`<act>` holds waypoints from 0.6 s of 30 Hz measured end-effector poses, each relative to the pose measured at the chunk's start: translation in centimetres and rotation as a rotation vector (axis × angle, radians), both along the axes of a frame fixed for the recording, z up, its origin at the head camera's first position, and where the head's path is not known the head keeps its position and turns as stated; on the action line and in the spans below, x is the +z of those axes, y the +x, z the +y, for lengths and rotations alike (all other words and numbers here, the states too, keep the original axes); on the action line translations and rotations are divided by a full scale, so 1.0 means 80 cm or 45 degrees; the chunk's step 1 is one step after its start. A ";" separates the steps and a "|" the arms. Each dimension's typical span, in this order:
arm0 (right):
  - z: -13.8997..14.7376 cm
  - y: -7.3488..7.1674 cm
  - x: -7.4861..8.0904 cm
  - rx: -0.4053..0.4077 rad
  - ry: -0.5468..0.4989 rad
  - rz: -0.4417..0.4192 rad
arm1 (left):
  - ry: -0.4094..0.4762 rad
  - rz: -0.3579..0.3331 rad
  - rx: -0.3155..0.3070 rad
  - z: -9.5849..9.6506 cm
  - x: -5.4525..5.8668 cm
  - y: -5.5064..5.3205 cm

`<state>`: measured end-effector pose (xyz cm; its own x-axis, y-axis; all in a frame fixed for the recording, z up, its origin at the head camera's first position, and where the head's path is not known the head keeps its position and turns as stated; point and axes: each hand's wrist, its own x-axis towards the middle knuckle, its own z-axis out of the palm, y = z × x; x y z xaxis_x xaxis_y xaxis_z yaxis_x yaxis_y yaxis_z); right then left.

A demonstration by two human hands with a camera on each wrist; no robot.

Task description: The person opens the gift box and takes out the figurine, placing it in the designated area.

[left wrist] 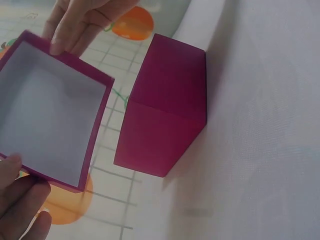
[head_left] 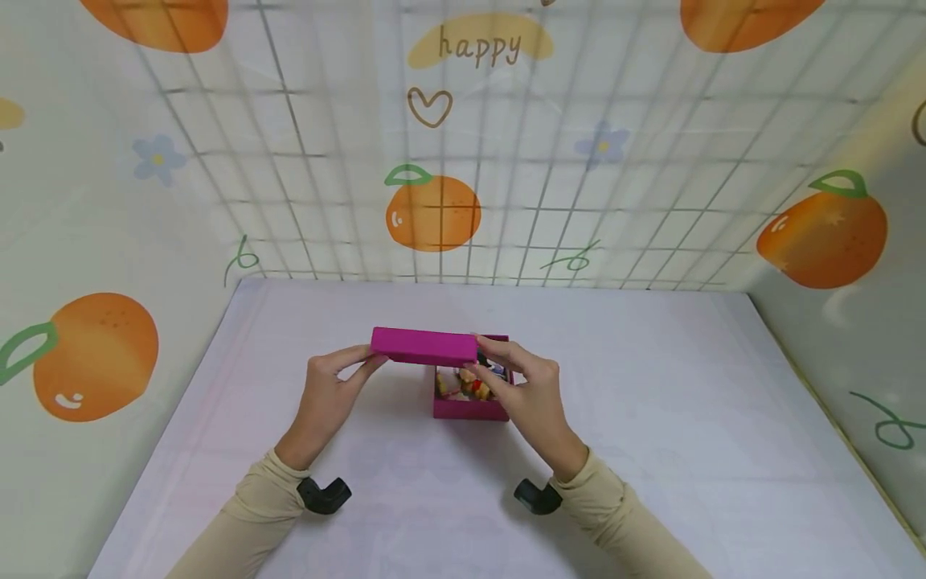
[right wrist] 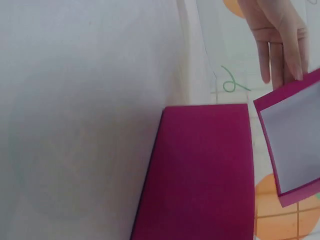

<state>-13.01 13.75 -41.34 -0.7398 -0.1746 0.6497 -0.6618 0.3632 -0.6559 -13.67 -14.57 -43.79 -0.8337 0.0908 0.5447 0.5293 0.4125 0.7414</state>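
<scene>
A magenta box lid [head_left: 423,346] is raised between my two hands, its white inside [left wrist: 50,115] showing in the left wrist view. My left hand [head_left: 327,402] pinches the lid's left end with thumb and fingers. At the opposite end, my right hand [head_left: 534,392] grips it the same way. The matching open box [head_left: 470,411] stands on the table, below and to the right of the lid. Small colourful figurines [head_left: 473,386] lie inside the box, partly hidden by the lid and right fingers.
The table [head_left: 651,450] has a pale cover. Behind it hangs a grid-patterned sheet [head_left: 506,233] printed with oranges, and similar printed sheets close off both sides. Black wrist mounts [head_left: 324,495] project inward from both sleeves.
</scene>
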 end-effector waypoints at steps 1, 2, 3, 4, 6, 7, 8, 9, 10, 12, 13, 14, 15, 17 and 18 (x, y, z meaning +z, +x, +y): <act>-0.002 0.000 0.000 -0.014 0.009 0.025 | 0.008 0.003 0.006 0.000 0.000 0.000; -0.003 0.001 0.000 -0.020 0.013 0.044 | 0.013 0.009 0.010 -0.001 0.000 0.000; -0.005 0.001 0.000 -0.022 0.023 0.063 | 0.022 0.017 0.017 -0.001 0.000 0.001; -0.006 0.001 0.000 -0.025 0.041 0.080 | 0.030 0.024 0.026 -0.002 0.000 0.001; -0.009 0.000 -0.002 -0.028 0.083 0.107 | 0.044 0.042 0.043 -0.004 -0.001 0.001; -0.011 0.000 -0.003 -0.028 0.103 0.120 | 0.048 0.050 0.056 -0.005 -0.001 0.001; -0.013 -0.001 -0.005 -0.028 0.118 0.133 | 0.050 0.058 0.071 -0.006 -0.001 0.001; -0.015 -0.001 -0.007 -0.030 0.127 0.145 | 0.058 0.065 0.086 -0.007 0.000 0.002; -0.017 -0.001 -0.009 -0.032 0.128 0.157 | 0.063 0.071 0.100 -0.008 0.000 0.002; -0.023 -0.001 -0.012 -0.034 0.094 0.177 | 0.081 0.073 0.117 -0.008 0.001 0.003; -0.025 -0.001 -0.014 -0.039 0.068 0.187 | 0.086 0.074 0.124 -0.009 0.001 0.003; -0.028 -0.002 -0.016 -0.045 0.042 0.196 | 0.092 0.074 0.128 -0.009 0.002 0.004; -0.031 -0.002 -0.017 -0.050 0.018 0.202 | 0.098 0.076 0.134 -0.009 0.002 0.004; -0.036 -0.002 -0.020 -0.062 -0.008 0.217 | 0.099 0.086 0.152 -0.009 0.003 0.005; -0.039 -0.002 -0.021 -0.071 -0.007 0.226 | 0.092 0.094 0.167 -0.009 0.003 0.005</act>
<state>-13.15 10.63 -43.03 -0.6219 -0.1325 0.7718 -0.7461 0.3995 -0.5326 -13.28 -15.32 -43.55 -0.7932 -0.0580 0.6063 0.5285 0.4290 0.7326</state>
